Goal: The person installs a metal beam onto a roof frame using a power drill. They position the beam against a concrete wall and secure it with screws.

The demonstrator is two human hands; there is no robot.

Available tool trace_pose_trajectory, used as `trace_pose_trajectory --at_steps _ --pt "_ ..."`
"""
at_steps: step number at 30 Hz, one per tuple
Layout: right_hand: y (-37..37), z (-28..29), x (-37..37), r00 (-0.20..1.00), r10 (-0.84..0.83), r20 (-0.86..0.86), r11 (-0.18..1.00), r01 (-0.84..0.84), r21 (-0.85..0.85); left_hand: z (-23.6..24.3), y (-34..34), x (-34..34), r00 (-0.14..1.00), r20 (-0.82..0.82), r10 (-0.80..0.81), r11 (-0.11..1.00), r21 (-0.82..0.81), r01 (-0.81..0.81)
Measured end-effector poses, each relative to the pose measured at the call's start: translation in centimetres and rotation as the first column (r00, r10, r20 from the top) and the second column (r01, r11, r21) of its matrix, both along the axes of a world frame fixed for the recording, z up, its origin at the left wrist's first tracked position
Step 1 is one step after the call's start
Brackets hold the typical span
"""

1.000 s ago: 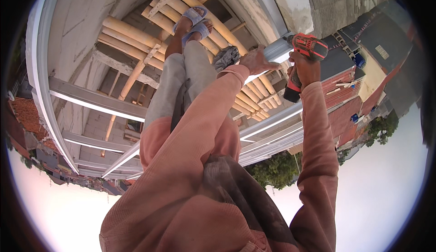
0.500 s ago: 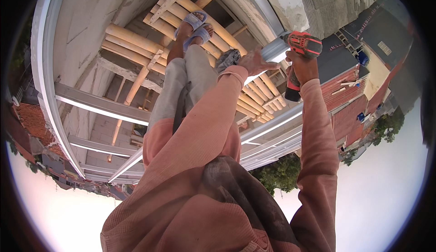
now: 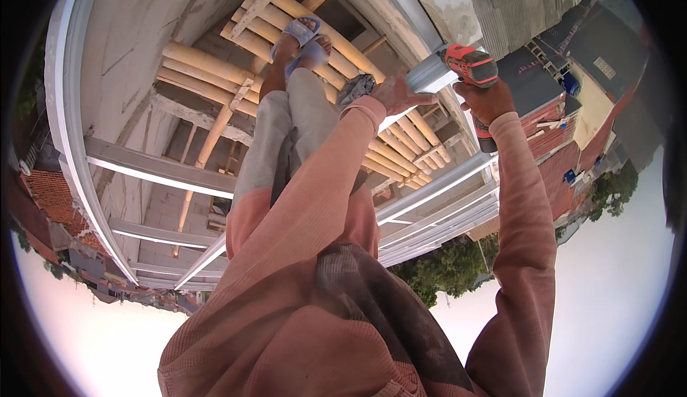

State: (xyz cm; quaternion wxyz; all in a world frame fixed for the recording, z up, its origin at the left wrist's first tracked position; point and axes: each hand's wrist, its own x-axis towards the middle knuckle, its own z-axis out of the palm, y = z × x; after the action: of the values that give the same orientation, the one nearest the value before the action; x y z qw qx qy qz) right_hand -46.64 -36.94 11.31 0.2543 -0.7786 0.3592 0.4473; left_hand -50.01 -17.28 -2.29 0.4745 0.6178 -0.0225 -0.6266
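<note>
Cordless drill (image 3: 469, 68), red-orange body with a dark battery base, sits at about one o'clock in the head view, clenched in the right hand (image 3: 490, 100) by its handle. Its nose points toward eleven o'clock, against the end of a light grey metal profile (image 3: 429, 79). The left hand (image 3: 397, 93), at about twelve o'clock, is closed around that same profile just beside the drill nose; a bunched grey cloth (image 3: 356, 86) lies at its wrist. Whether a bit or screw is seated in the chuck cannot be told; the tip is hidden behind the profile.

Judged step: fastening or drilling at the profile end, with the left hand steadying the workpiece and the right hand aligning the tool.

Judged requirement for the next move: hold the drill axis square to the profile face, keep the left fingers out of the tip's line, and apply pressure along the axis only.

Footing: both feet in blue sandals (image 3: 304, 36) rest on a bamboo pole platform (image 3: 207, 64) at eleven o'clock. White metal frame rails (image 3: 157, 168) run at nine o'clock, and tiled rooftops (image 3: 565, 96) lie far beneath at three o'clock. Balance is a judged constraint on any push.
</note>
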Motion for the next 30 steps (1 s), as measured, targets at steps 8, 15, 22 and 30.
trace_pose_trajectory --at_steps 8,15,22,30 --pt "-0.1 -0.4 2.7 0.983 0.147 -0.114 0.988 -0.142 0.058 -4.5 -0.3 2.7 0.814 -0.287 0.505 0.856 0.044 -0.516" --pt "-1.2 -1.4 -0.1 0.955 0.295 0.002 0.953 -0.294 -0.078 -4.9 -4.8 8.8 0.702 -0.144 0.698 0.709 0.001 -0.705" --pt "-2.1 -1.5 0.1 0.978 0.185 -0.091 0.98 -0.19 -0.049 -5.1 -6.0 8.2 0.67 0.177 0.721 0.667 0.085 -0.74" --pt "-3.2 -1.3 -1.4 0.951 0.311 -0.007 0.947 -0.31 -0.087 -4.4 -6.2 8.7 0.674 0.172 0.719 0.666 0.108 -0.738"
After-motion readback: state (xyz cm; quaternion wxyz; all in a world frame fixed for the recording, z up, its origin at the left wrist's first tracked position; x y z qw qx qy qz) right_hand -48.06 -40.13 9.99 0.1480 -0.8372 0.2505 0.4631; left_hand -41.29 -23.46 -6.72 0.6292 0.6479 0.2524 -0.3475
